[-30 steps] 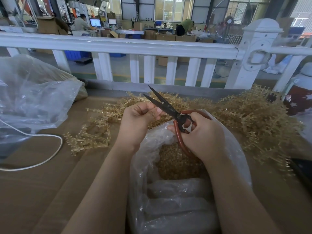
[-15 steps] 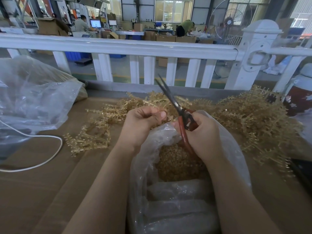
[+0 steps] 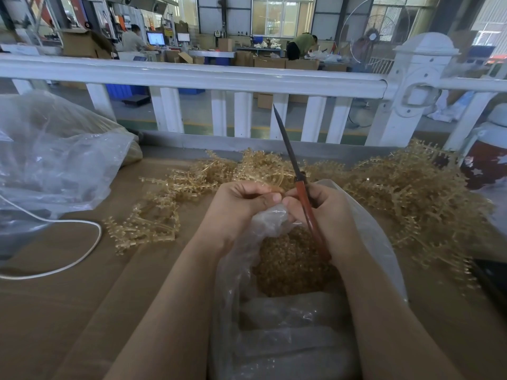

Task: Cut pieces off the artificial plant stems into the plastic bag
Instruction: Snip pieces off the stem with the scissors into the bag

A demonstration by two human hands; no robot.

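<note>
A white fence (image 3: 192, 78) stands behind the plastic bag (image 3: 378, 242). A heap of gold stems (image 3: 411, 193) lies just behind the bag. The bag holds small gold bits (image 3: 288, 264). Your left hand (image 3: 241, 204) pinches a thin stem above it. Your right hand (image 3: 329, 212) grips red scissors (image 3: 304, 198), blades together, pointing up.

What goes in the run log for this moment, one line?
left hand: pinches stem | right hand: holds scissors, blades closed, upright | plastic bag: open, cut pieces inside
</note>
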